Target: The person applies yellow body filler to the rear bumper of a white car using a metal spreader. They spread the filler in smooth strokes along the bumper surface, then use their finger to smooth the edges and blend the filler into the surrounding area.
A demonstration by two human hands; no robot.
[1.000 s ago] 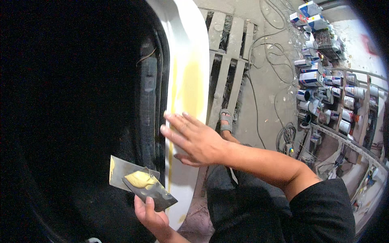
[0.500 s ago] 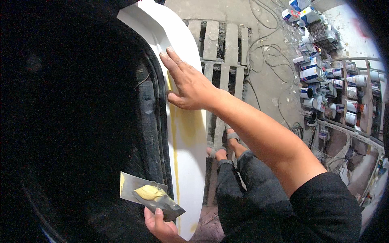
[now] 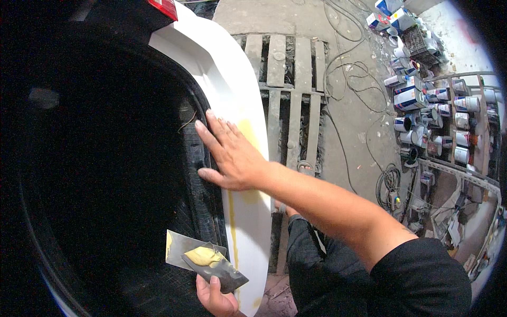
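Observation:
My right hand (image 3: 232, 156) lies palm down, fingers spread, on the white car body panel (image 3: 251, 222) along the trunk opening. Its fingertips reach over the black rubber seal (image 3: 215, 211). Yellow filler (image 3: 249, 132) is smeared on the panel beside the hand, and a thin yellow line runs down the panel below it. At the bottom, my left hand (image 3: 215, 298) grips two flat filler spreaders (image 3: 231, 276), one overlapping the other, its thumb on top. A lump of yellow filler (image 3: 203, 256) sits on them. The left forearm is mostly out of view.
The dark trunk (image 3: 116, 158) fills the left side; a red tail light (image 3: 165, 8) is at the top. Beyond the panel are a slatted wooden pallet (image 3: 292, 121), cables (image 3: 364, 95) on the concrete floor, and a rack with several paint cans (image 3: 461, 120) at right.
My right hand has slid down the panel, nearer to me, and over toward the seal. The view has shifted, bringing the tail light in; my left hand still holds the spreaders.

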